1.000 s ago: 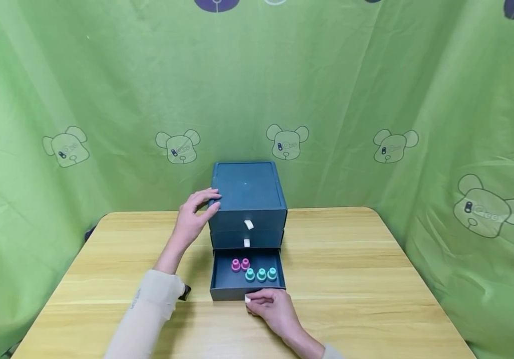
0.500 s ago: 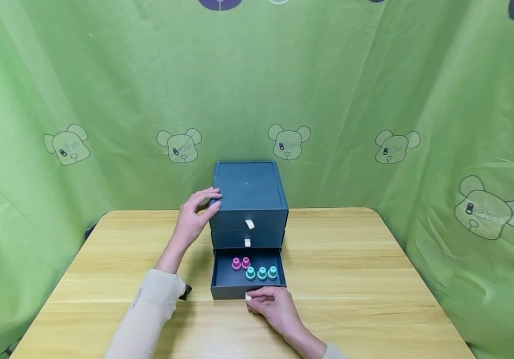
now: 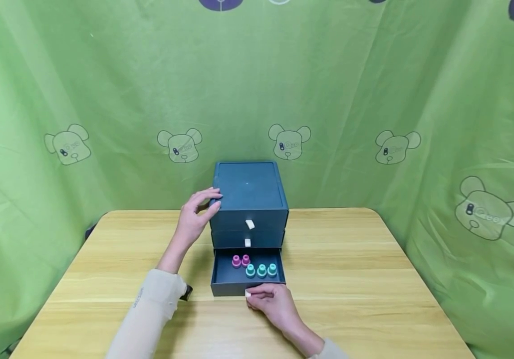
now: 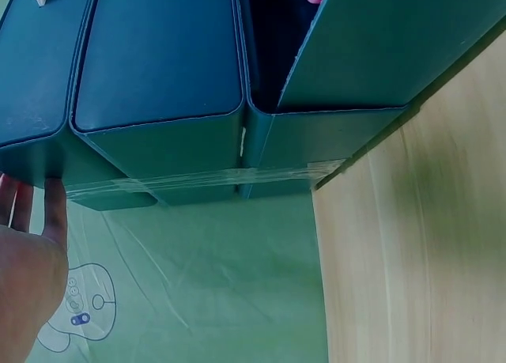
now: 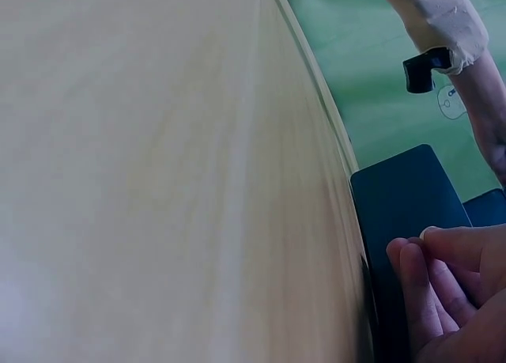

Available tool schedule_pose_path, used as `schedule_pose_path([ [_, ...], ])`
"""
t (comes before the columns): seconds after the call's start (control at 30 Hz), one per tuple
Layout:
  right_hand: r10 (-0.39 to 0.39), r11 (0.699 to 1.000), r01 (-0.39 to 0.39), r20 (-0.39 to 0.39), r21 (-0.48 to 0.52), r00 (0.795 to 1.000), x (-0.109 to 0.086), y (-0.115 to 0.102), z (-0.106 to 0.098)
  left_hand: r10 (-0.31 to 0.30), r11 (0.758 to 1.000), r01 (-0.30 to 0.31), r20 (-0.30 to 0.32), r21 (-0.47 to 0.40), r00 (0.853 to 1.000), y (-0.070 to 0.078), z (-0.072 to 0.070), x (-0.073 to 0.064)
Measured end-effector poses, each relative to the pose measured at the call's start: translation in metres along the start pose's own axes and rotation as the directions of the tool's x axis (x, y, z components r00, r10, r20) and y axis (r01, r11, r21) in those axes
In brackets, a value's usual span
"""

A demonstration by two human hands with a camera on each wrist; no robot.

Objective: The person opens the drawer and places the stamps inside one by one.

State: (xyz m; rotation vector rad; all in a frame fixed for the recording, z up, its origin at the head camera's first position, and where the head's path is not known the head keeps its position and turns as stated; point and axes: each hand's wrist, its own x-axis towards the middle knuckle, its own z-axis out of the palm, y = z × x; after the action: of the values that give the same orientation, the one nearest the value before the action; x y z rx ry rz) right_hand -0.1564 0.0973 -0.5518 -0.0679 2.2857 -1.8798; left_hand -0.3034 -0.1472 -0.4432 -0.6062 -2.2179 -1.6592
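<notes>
A dark blue drawer cabinet [image 3: 248, 185] stands on the table with its bottom drawer [image 3: 227, 289] pulled out. Inside that drawer sit two pink pegs [image 3: 241, 261] and three teal pegs [image 3: 261, 270], stepped and knob-like. My right hand [image 3: 275, 305] pinches the drawer's white pull tab [image 3: 248, 293] between thumb and fingers. In the right wrist view, the pinching fingertips hide most of the tab. My left hand [image 3: 194, 214] rests against the cabinet's upper left edge, its fingers fairly straight; in the left wrist view, its fingertips [image 4: 54, 190] touch the cabinet's side.
Two upper drawers [image 3: 234, 218] are closed, each with a white tab. Clear tape [image 4: 198, 178] runs along the cabinet's side. Wooden table surface [image 3: 351, 279] extends on both sides, and a green curtain [image 3: 338, 89] hangs behind. A black device [image 3: 186, 292] sits at the left wrist.
The bottom drawer has slid slightly inward, toward the cabinet, with my right hand still pinching its tab. My left hand stays at the cabinet's edge.
</notes>
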Motion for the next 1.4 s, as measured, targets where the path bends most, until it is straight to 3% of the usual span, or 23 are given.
schedule_pose_path([
  [1.4,-0.02,1.0,0.021,-0.051,0.014,0.998,0.04,-0.003,-0.002,0.021,1.0,-0.021,-0.027,-0.001,0.999,-0.002,0.002,-0.001],
])
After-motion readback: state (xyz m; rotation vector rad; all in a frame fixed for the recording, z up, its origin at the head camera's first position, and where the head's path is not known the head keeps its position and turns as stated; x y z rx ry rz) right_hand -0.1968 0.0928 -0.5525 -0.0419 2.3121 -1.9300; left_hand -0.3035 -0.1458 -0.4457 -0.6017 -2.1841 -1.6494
